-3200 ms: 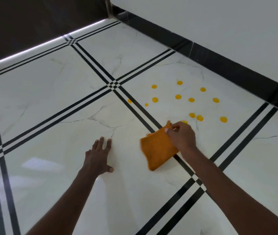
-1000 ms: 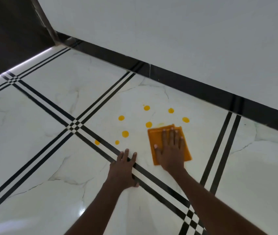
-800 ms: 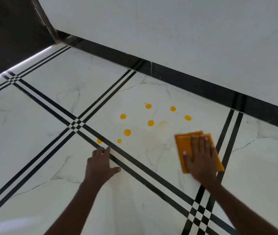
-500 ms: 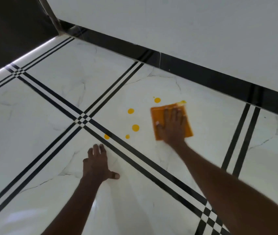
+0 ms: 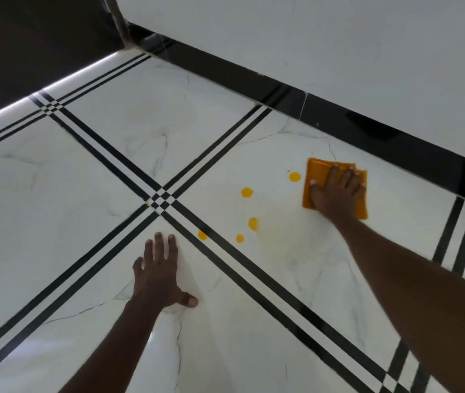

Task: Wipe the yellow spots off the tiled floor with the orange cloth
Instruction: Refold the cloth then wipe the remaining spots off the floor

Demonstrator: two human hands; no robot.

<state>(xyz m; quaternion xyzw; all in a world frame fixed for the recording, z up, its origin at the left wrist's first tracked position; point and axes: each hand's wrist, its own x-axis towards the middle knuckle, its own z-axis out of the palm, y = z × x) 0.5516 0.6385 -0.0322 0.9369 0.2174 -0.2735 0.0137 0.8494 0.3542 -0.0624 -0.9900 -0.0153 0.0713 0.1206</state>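
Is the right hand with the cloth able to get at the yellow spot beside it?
Probably yes: the right hand presses the orange cloth flat, and only bare floor lies between it and the nearest yellow spot.

Dim, even light; bright glare strip [image 5: 64,83] upper left, slight wide-angle bending

White marble-look floor tiles [image 5: 89,180] with grey veining are seen, divided by double black stripes [image 5: 118,163] that cross in small checkered squares [image 5: 163,200]. A plain white wall [image 5: 339,46] is edged along its base by a glossy black skirting [image 5: 254,80]. A dark panel [image 5: 27,43] is set at upper left, with a bright strip of light [image 5: 64,82] reflected along its foot.
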